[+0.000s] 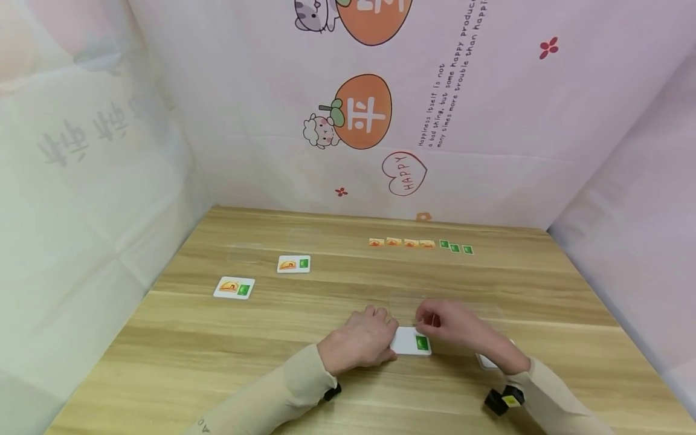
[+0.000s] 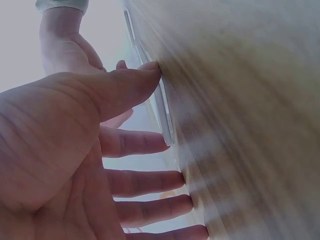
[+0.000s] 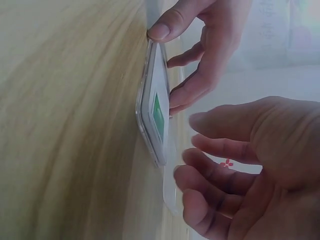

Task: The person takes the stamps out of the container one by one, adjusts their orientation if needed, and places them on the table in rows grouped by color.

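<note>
A white card (image 1: pixel 408 339) with a green square sticker (image 1: pixel 422 342) near its right end lies flat on the wooden table. My left hand (image 1: pixel 361 339) holds the card by its left end, thumb at the near edge and index finger at the far edge. From the right wrist view, the card appears to sit on a clear rigid layer. Beside the card's right end, my right hand (image 1: pixel 454 323) hovers with fingers loosely bent. Nothing shows between its thumb and fingertips (image 3: pixel 195 120). Another white card (image 1: pixel 486 362) lies partly hidden under the right wrist.
Two white cards, each with an orange and a green sticker, lie at the left: one nearer (image 1: pixel 234 287), one farther (image 1: pixel 293 264). Orange stickers (image 1: pixel 411 243) and green stickers (image 1: pixel 455 248) form a row at the back. Faint clear pieces (image 1: pixel 246 252) lie about. Printed cloth walls surround the table.
</note>
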`<state>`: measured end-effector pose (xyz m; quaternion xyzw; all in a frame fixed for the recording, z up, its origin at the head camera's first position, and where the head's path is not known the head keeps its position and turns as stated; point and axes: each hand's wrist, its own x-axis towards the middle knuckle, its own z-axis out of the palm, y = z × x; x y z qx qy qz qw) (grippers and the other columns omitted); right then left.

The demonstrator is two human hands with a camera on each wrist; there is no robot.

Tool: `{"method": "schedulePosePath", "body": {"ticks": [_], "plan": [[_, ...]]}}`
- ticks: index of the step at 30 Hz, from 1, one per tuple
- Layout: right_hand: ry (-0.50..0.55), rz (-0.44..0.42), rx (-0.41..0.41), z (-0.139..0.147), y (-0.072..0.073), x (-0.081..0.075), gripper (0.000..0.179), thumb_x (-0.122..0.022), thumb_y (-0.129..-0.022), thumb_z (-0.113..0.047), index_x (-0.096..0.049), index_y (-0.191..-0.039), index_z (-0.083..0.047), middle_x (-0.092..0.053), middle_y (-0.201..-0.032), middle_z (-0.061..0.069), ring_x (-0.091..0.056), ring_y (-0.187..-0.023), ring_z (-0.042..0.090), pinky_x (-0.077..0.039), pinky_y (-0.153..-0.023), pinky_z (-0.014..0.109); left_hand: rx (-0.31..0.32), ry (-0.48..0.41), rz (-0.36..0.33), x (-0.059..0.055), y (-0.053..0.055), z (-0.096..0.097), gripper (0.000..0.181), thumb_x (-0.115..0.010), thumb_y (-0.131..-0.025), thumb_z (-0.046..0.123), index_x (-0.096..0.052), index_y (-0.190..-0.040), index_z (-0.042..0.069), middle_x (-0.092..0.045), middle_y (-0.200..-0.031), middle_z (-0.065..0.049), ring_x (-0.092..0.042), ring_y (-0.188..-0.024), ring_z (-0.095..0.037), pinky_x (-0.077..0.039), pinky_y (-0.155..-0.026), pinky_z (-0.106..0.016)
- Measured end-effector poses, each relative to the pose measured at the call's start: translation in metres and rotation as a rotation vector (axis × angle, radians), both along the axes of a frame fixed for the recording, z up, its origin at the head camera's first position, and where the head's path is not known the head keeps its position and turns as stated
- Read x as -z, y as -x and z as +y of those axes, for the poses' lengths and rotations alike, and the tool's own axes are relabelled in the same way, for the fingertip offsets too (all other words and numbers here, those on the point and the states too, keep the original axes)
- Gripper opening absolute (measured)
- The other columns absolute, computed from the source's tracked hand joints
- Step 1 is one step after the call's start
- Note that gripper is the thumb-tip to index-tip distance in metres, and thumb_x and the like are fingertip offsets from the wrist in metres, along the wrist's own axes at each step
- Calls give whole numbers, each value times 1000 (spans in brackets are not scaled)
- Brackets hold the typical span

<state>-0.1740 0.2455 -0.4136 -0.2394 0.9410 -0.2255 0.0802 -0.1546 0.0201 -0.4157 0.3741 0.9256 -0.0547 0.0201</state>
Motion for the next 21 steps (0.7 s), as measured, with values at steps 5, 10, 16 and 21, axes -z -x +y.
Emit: {"method": "schedulePosePath", "body": {"ticks": [5,10,16,21], "plan": [[-15,-17,-45,-1,-2,-1,7,-71,-89,-18,-66,-89,-23,-58,-76,-13,-49,-67,3,-42,-59,21,5,-6,14,0,-1,-1,50,-64,-89,56,-62,-120,16,-62,-107,-2,-56,-89,-15,-51,-63,-28],[-29,-37,-61,0,-3,1,8,-72,-86,-16,-67,-90,-21,-57,-75,-13,-48,-65,2,-42,-57,21,8,-8,13,1,-1,-2,50,-64,-89,55,-62,-119,17,-63,-108,-1,-57,-91,-15,-51,-64,-28],[-34,-32,-96,1,-4,3,10,-75,-84,-16,-66,-89,-19,-55,-73,-13,-46,-64,1,-41,-57,20,3,-3,8,1,-1,-2,49,-63,-89,56,-62,-119,17,-62,-108,-1,-57,-92,-15,-52,-65,-29],[-43,-39,-112,1,-5,3,11,-76,-84,-18,-65,-88,-18,-54,-72,-13,-45,-64,0,-40,-56,20,3,0,9,1,-1,-2,49,-64,-89,55,-61,-120,17,-62,-108,-1,-57,-91,-15,-52,-65,-29]]}}
